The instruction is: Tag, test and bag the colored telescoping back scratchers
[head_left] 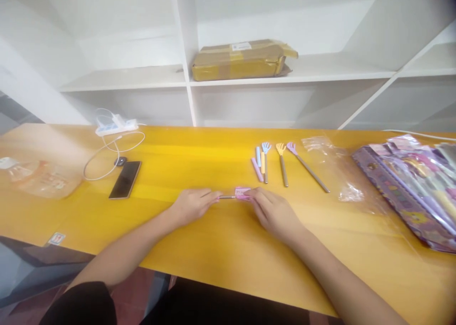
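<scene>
Between my hands, level over the table, is a pink back scratcher (228,197) with a thin metal rod. My left hand (194,205) pinches its left end, and the fingers hide most of that end. On the other side my right hand (274,213) closes on the right end, at a pink piece with a pale label (242,193). Just beyond lie a blue hand-shaped scratcher (265,161), a yellow one (281,163) and a purple one (308,167), all with metal rods. Beside the blue one are loose handle sleeves: purple (257,169), blue (258,157) and yellow (262,162).
Clear plastic wrappers (351,191) and a purple printed display box (399,196) of packed items lie right. To the left are a phone (125,179), a white cable (89,166), a power strip (116,126) and a plastic bottle (42,177). A cardboard box (238,61) rests on the shelf.
</scene>
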`<state>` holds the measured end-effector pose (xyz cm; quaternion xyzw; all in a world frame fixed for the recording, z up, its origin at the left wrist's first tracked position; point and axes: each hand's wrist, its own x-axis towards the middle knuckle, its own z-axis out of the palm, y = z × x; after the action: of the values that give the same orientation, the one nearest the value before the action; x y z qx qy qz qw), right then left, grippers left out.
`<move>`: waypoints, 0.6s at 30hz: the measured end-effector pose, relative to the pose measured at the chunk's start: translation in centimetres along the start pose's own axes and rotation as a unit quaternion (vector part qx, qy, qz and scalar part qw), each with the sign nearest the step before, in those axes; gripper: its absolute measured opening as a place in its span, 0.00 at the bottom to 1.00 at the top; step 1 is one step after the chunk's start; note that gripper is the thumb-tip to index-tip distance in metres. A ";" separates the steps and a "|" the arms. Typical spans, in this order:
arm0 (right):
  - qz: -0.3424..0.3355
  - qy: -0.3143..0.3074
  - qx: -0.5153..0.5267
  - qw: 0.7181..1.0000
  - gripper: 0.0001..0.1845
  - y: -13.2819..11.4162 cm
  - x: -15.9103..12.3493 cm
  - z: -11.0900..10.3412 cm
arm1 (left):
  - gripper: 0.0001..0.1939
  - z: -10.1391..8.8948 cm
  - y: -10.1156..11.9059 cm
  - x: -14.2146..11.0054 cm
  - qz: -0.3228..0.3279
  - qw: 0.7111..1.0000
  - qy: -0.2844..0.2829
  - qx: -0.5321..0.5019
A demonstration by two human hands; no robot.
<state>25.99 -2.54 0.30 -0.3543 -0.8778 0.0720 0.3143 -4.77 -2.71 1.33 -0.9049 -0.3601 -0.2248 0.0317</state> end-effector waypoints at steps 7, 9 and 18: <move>0.015 -0.015 0.008 1.000 0.12 0.3 0.1 -0.1 | 0.13 0.2 0.3 0.0 -0.003 1.000 -0.002 -0.005; 0.017 -0.016 0.016 1.000 0.11 0.3 0.1 0.0 | 0.13 0.1 0.2 0.0 -0.002 1.000 -0.013 -0.003; -0.013 -0.008 0.050 0.999 0.14 0.5 0.2 0.2 | 0.14 0.0 0.4 0.1 -0.003 0.999 -0.046 -0.007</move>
<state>26.06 -1.98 0.06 -0.3257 -0.8802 0.1146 0.3256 -4.40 -2.93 1.42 -0.9133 -0.3621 -0.1861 0.0078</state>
